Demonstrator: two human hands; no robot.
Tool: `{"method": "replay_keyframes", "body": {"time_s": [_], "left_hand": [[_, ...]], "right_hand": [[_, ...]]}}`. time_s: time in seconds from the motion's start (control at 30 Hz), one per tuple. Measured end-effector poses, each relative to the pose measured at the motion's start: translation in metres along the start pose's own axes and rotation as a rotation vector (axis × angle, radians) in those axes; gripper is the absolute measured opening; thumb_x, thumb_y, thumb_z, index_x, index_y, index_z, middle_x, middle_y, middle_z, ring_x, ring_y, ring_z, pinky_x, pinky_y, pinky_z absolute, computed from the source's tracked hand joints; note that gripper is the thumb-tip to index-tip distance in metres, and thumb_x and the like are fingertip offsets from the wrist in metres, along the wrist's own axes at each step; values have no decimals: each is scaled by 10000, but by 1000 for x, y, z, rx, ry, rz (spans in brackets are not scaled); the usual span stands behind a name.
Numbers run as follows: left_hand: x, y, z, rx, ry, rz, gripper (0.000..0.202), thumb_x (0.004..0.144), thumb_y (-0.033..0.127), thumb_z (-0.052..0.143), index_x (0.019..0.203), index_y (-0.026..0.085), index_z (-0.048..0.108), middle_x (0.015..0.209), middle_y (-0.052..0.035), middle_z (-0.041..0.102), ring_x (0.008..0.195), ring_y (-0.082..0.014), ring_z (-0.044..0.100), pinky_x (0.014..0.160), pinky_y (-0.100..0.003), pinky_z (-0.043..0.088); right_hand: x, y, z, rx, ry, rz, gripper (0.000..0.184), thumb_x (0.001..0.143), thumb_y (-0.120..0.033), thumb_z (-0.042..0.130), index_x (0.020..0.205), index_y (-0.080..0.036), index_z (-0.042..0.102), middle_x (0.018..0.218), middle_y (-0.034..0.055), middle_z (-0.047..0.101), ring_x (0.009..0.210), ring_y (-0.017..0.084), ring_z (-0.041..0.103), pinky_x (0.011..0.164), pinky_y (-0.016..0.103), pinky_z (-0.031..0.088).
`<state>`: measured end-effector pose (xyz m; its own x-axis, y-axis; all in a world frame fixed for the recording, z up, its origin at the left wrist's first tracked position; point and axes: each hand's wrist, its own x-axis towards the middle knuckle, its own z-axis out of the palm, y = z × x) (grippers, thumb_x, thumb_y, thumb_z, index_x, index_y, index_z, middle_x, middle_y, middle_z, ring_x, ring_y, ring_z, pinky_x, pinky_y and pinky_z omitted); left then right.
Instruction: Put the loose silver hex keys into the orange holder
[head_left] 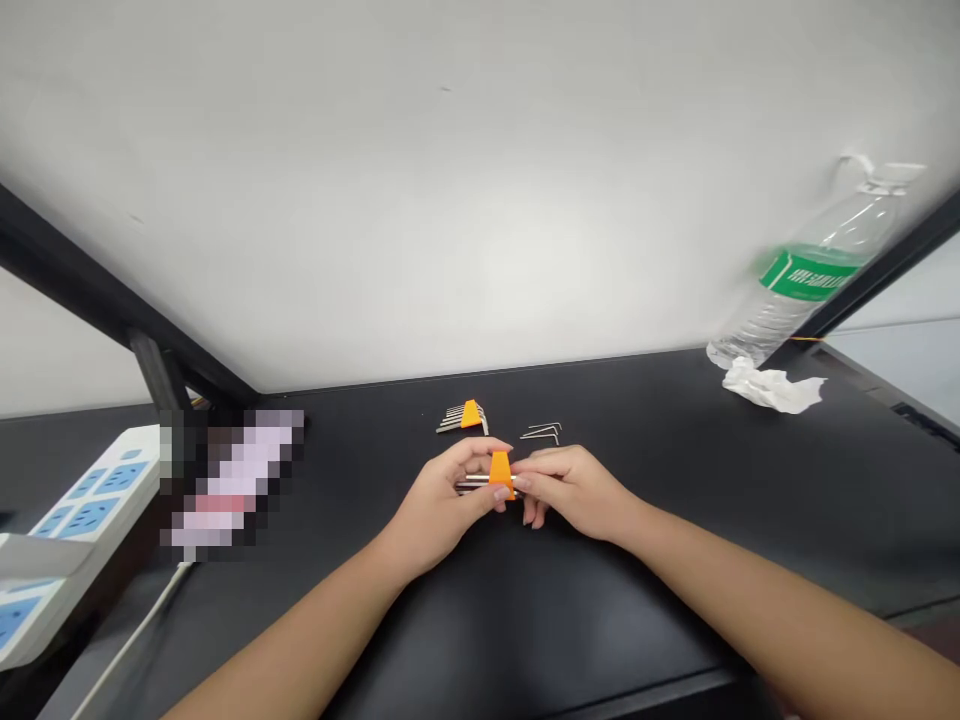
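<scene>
Both of my hands meet over the black table (675,480) around an orange hex-key holder (500,470) with metal keys sticking out of it. My left hand (442,505) grips the holder and the keys on its left side. My right hand (574,490) pinches the holder's right side, where a key's end may be under the fingertips. Just behind my hands lies a second orange holder (469,414) filled with several hex keys. A few loose hex keys (544,432) lie to its right.
A clear water bottle with a green label (806,275) stands at the back right beside a crumpled white tissue (772,387). White power strips with blue sockets (82,505) sit at the left edge. A white wall rises behind the table.
</scene>
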<state>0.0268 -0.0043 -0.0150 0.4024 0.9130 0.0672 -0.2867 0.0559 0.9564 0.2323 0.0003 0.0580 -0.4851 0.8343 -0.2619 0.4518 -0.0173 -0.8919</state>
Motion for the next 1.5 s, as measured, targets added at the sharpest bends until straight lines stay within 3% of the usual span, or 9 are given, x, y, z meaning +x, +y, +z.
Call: {"method": "replay_keyframes", "body": {"time_s": [0.17, 0.27, 0.33, 0.4, 0.5, 0.7, 0.9, 1.17, 1.5], "left_hand": [[-4, -2, 1, 299, -38, 107, 500, 873, 281, 699, 1355, 254, 568, 1143, -55, 674, 987, -181, 696, 911, -326, 596], [-5, -4, 1, 451, -38, 184, 489, 881, 232, 645, 1364, 262, 572, 1140, -51, 650, 970, -167, 687, 875, -303, 602], [-5, -5, -1, 514, -9, 203, 443, 875, 231, 649, 1314, 260, 600, 1101, -38, 654, 939, -158, 681, 852, -286, 596], [-5, -7, -3, 591, 31, 209, 418, 875, 250, 663, 1290, 268, 614, 1057, -23, 658, 890, -149, 670, 817, -274, 584], [-3, -10, -8, 686, 63, 206, 419, 894, 274, 656, 1310, 280, 616, 1027, -16, 666, 849, -146, 657, 797, -276, 568], [1, -14, -11, 603, 63, 120, 466, 887, 313, 673, 1343, 261, 592, 1112, -26, 714, 938, -173, 704, 901, -300, 585], [1, -15, -10, 613, 45, 98, 476, 887, 352, 683, 1346, 273, 585, 1093, -15, 741, 966, -192, 720, 932, -322, 585], [-2, -15, -6, 742, 20, 178, 500, 859, 373, 726, 1336, 268, 618, 1162, -45, 710, 1031, -209, 695, 945, -333, 573], [-4, -11, -5, 898, 8, 297, 484, 852, 359, 725, 1309, 224, 637, 1053, -62, 686, 970, -209, 650, 878, -332, 550]], "right_hand": [[1, 2, 5, 192, 18, 137, 374, 884, -484, 722, 956, -117, 727, 755, 60, 714, 629, 146, 678, 643, 276, 579], [-1, 1, 3, 161, -34, 168, 384, 919, -500, 670, 915, -119, 714, 720, 51, 691, 609, 146, 661, 624, 282, 563], [-3, -1, -1, -19, -13, 122, 383, 980, -485, 575, 945, -132, 717, 730, 45, 674, 615, 139, 646, 632, 279, 543], [-6, -1, -9, -374, 129, -18, 324, 1009, -408, 527, 964, -152, 720, 803, 51, 668, 674, 135, 629, 680, 282, 517], [-9, 1, -22, -899, 291, -156, 175, 962, -308, 599, 985, -169, 703, 965, 66, 651, 790, 148, 600, 742, 290, 473], [-14, 2, -21, -1272, 170, 18, 93, 900, -134, 541, 825, -164, 587, 896, 52, 625, 739, 148, 567, 625, 275, 346], [-17, -7, -15, -1102, 111, -58, 102, 817, -75, 579, 799, -172, 552, 811, 7, 608, 674, 113, 519, 609, 256, 317], [-15, -6, -19, -909, 70, -405, 168, 986, -129, 505, 986, -177, 666, 898, 47, 623, 803, 139, 566, 735, 267, 444], [-22, -5, -12, -1023, 78, -395, 232, 1021, -161, 483, 1000, -186, 712, 934, 59, 610, 747, 116, 558, 672, 247, 442]]}}
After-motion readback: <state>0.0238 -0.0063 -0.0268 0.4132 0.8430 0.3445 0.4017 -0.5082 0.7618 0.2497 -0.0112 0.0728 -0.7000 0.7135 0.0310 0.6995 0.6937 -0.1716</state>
